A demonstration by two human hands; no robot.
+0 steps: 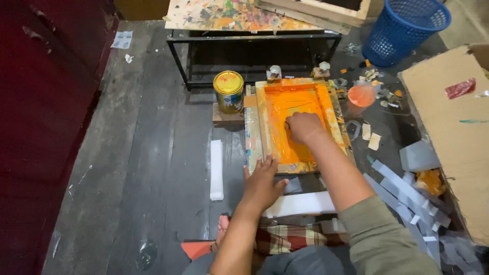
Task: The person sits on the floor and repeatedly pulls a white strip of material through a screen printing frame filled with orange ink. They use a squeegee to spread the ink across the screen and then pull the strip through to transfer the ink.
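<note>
A wooden screen-printing frame (260, 122) lies on the dark floor, its mesh covered in orange ink (293, 107). My right hand (304, 127) is closed inside the frame over the orange ink; what it grips is hidden under the fingers. My left hand (263, 184) lies flat with fingers spread on the near edge of the frame, pressing it down. A white paper strip (300, 203) lies just below the frame near my knees.
A yellow-lidded tin (228, 90) stands left of the frame. An orange-filled plastic cup (361, 97) sits to its right. A blue basket (405, 30), a paint-stained board on a black metal rack (234, 15), a cardboard box (453, 132) and several grey paper strips (407, 198) surround me.
</note>
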